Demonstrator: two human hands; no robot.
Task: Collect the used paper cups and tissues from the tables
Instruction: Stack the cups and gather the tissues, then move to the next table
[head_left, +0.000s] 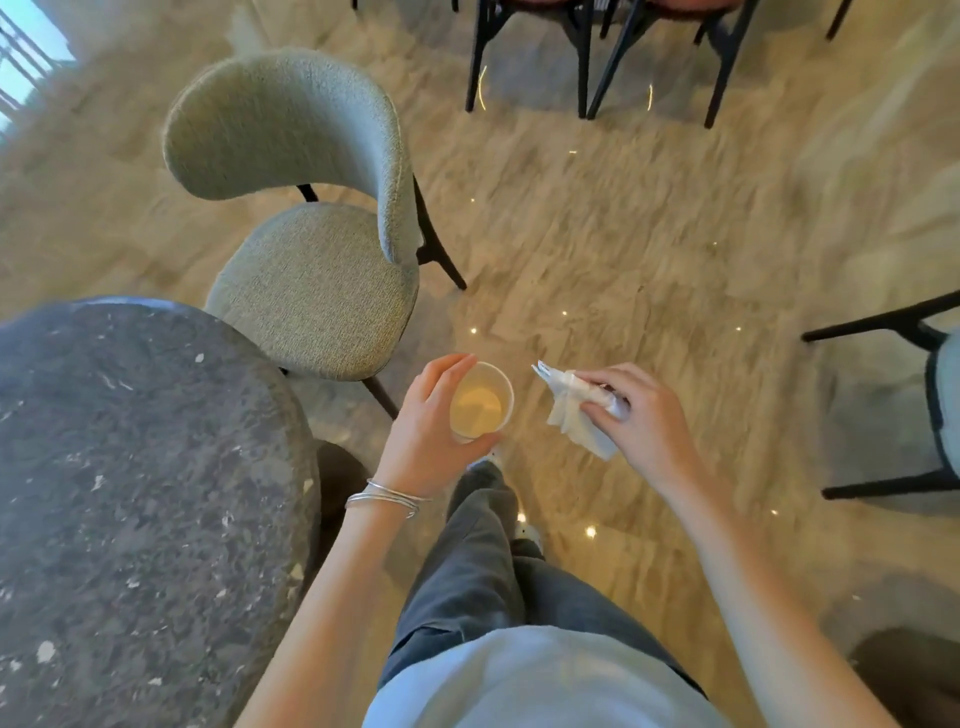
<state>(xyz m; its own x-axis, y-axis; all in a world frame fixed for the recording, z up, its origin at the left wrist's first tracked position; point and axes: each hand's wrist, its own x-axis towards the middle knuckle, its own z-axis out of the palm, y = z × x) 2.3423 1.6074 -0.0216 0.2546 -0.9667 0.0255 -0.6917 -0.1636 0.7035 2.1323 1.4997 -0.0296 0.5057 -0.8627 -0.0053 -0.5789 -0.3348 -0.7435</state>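
My left hand (431, 431) grips a white paper cup (480, 400) from its left side, fingers curled round the rim and wall; the cup is upright and its pale inside shows. Just to the right, my right hand (639, 415) pinches a crumpled white tissue (571, 413), which hangs down and sticks out to the left of the fingers. Both hands are held over the floor in front of my body, a short gap between cup and tissue.
A round dark stone table (130, 493) fills the lower left. A grey-green upholstered chair (311, 249) stands beside it. Dark chair legs (587, 57) are at the top, another chair (935, 395) at the right edge. Glossy beige floor (649, 234) lies ahead.
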